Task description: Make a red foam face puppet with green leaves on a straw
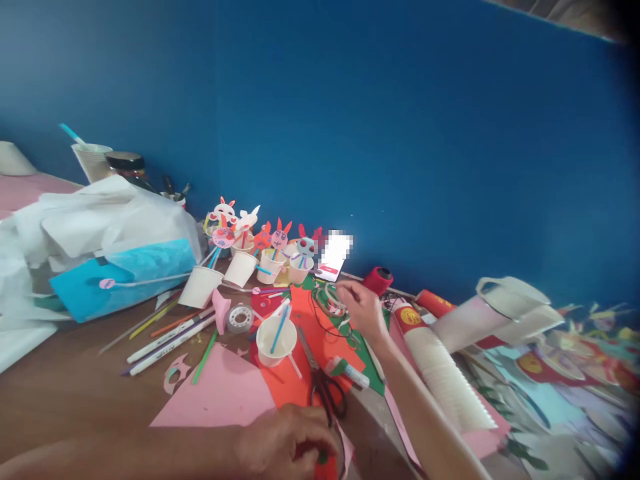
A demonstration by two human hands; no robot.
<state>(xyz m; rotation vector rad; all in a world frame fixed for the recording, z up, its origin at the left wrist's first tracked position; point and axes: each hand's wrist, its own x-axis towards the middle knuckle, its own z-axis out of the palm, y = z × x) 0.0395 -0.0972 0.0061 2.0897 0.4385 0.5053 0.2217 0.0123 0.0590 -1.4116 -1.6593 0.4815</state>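
My left hand (287, 441) is low in the middle, its fingers curled beside the black handles of the scissors (327, 395). A small green bit shows under its fingertips; what it holds, if anything, I cannot make out. My right hand (364, 308) reaches farther forward, fingers bent together at a tangle of thin cords and rings (329, 301) on green paper. Whatever lies between those fingertips is hidden. Between the hands lie orange paper (313, 320) and a glue stick (353, 373). A paper cup (277, 339) with a blue straw stands left of the scissors.
Cups with paper animal faces (280, 237) stand at the back, near a lit phone (334, 255). Markers (170, 343), a tape roll (240, 319) and pink paper (220, 387) lie left. A sleeve of stacked cups (445, 373) and a white pitcher (480, 317) lie right.
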